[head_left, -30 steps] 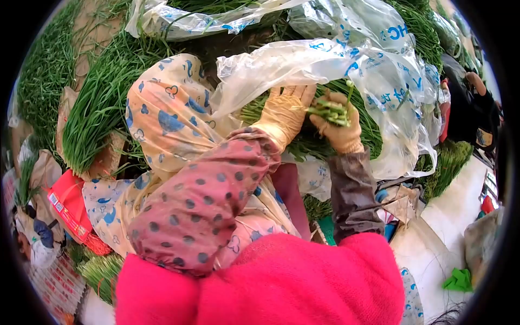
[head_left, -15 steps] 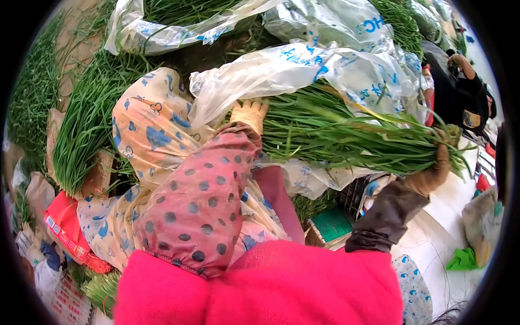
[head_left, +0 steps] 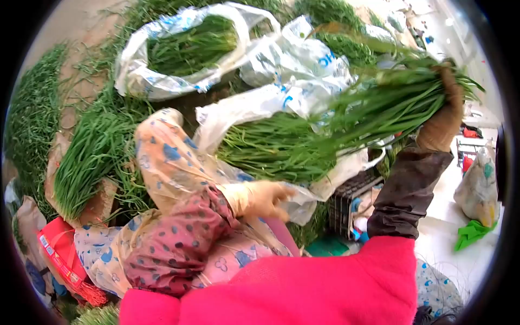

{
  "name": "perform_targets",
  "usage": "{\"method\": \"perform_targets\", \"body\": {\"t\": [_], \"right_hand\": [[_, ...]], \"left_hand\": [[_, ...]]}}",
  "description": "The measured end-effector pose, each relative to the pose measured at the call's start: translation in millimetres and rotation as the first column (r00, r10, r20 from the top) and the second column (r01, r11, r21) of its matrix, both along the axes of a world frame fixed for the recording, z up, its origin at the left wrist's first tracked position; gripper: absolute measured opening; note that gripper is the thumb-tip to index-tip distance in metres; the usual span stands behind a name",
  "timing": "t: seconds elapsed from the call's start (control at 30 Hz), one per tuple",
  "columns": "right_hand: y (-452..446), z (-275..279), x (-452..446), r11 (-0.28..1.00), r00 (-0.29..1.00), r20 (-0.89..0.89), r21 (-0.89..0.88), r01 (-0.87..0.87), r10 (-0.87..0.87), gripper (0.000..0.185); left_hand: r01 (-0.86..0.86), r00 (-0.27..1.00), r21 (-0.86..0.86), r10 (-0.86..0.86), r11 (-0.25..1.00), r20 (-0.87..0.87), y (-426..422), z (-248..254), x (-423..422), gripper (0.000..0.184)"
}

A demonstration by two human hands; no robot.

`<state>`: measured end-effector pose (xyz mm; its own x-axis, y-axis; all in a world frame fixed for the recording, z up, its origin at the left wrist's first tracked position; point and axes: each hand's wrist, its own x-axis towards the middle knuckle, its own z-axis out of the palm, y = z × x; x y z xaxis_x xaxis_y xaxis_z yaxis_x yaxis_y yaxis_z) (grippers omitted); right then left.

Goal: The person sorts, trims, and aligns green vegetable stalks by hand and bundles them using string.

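Observation:
My right hand (head_left: 445, 111), in a brown glove, is closed round one end of a bunch of garlic chives (head_left: 392, 100), lifted at the upper right with its long green leaves trailing left, blurred by motion. Below the leaf tips, more garlic chives (head_left: 276, 149) lie inside an open clear plastic bag (head_left: 238, 112) with blue print. My left hand (head_left: 262, 199), in a pale yellow glove, hovers in front of that bag near my lap. Its fingers are apart and nothing is in them.
Another open bag (head_left: 138, 81) of chives sits farther back. A loose pile of chives (head_left: 89, 157) lies on the left, near a red bag (head_left: 62, 249). A black crate (head_left: 346, 203) stands below the near bag. A tied plastic bag (head_left: 476, 187) rests at far right.
My right hand has raised its bunch up and away from the bag. My left hand has left the chives and come back toward my lap. The view has shifted.

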<state>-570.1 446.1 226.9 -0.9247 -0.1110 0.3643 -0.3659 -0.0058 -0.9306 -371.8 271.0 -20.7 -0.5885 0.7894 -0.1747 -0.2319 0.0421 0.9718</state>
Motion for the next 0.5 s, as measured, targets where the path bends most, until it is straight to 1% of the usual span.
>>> {"method": "perform_targets", "body": {"t": [0.03, 0.07, 0.1, 0.13, 0.17, 0.2, 0.23, 0.27, 0.3, 0.33, 0.37, 0.4, 0.43, 0.5], "right_hand": [[-18.1, 14.0, 5.8, 0.991, 0.992, -0.116, -0.122, -0.054, 0.040, 0.022], [-32.0, 24.2, 10.5, 0.970, 0.972, -0.210, -0.191, -0.148, 0.107, 0.023], [-46.0, 31.1, 13.5, 0.935, 0.938, -0.302, -0.251, -0.249, 0.168, 0.024], [-66.4, 30.0, 24.9, 0.926, 0.929, -0.334, -0.274, -0.258, 0.160, 0.025], [-83.1, 22.8, 33.1, 0.908, 0.917, -0.351, -0.294, -0.298, 0.188, 0.025], [-98.6, 8.6, 40.0, 0.854, 0.900, -0.357, -0.357, -0.379, 0.250, 0.026], [-115.2, -9.1, 48.5, 0.787, 0.879, -0.359, -0.420, -0.451, 0.312, 0.026], [-142.0, -27.4, 67.4, 0.727, 0.925, -0.254, -0.572, -0.380, 0.284, 0.025], [-169.3, -45.8, 90.7, 0.655, 0.952, -0.133, -0.699, -0.286, 0.274, 0.024], [-189.0, -65.3, 109.5, 0.645, 0.945, -0.057, -0.718, -0.264, 0.323, 0.024], [-203.9, -85.8, 126.7, 0.638, 0.929, 0.021, -0.732, -0.238, 0.371, 0.023], [-215.0, -107.8, 144.3, 0.666, 0.934, 0.082, -0.722, -0.185, 0.348, 0.023], [-221.9, -129.5, 158.3, 0.697, 0.935, 0.143, -0.705, -0.134, 0.324, 0.022], [-221.9, -165.3, 176.4, 0.574, 0.782, 0.188, -0.781, -0.248, 0.594, 0.024]], "left_hand": [[0.036, 0.999, 0.007, -0.036, 0.999, 0.010, -4.9, 20.4, 4.8, 0.073], [0.052, 0.999, 0.041, -0.051, 0.998, -0.017, -4.1, 28.2, 9.9, 0.077], [0.093, 0.996, 0.114, -0.093, 0.989, -0.011, -3.6, 33.4, 10.4, 0.088], [0.039, 0.999, 0.229, -0.042, 0.973, 0.008, -2.9, 32.4, 12.6, 0.096], [-0.019, 0.999, 0.340, 0.008, 0.940, 0.033, -4.0, 30.5, 14.6, 0.104], [-0.128, 0.991, 0.454, 0.092, 0.882, 0.101, -7.9, 31.1, 15.8, 0.109], [-0.240, 0.970, 0.552, 0.168, 0.799, 0.178, -12.2, 31.8, 17.3, 0.114], [-0.353, 0.934, 0.643, 0.217, 0.680, 0.284, -24.2, 42.2, 17.6, 0.117], [-0.418, 0.904, 0.665, 0.357, 0.619, 0.236, -37.8, 44.1, 18.1, 0.109], [-0.535, 0.812, 0.611, 0.556, 0.584, 0.180, -48.0, 33.0, 13.9, 0.104], [-0.602, 0.739, 0.580, 0.659, 0.549, 0.142, -62.2, 25.2, 15.6, 0.102], [-0.669, 0.652, 0.543, 0.752, 0.507, 0.101, -76.1, 16.4, 17.1, 0.100], [-0.707, 0.584, 0.616, 0.778, 0.348, 0.232, -92.2, 14.2, 22.6, 0.088], [-0.723, 0.461, 0.691, 0.740, -0.007, 0.490, -118.2, 12.8, 34.8, 0.065]]}}
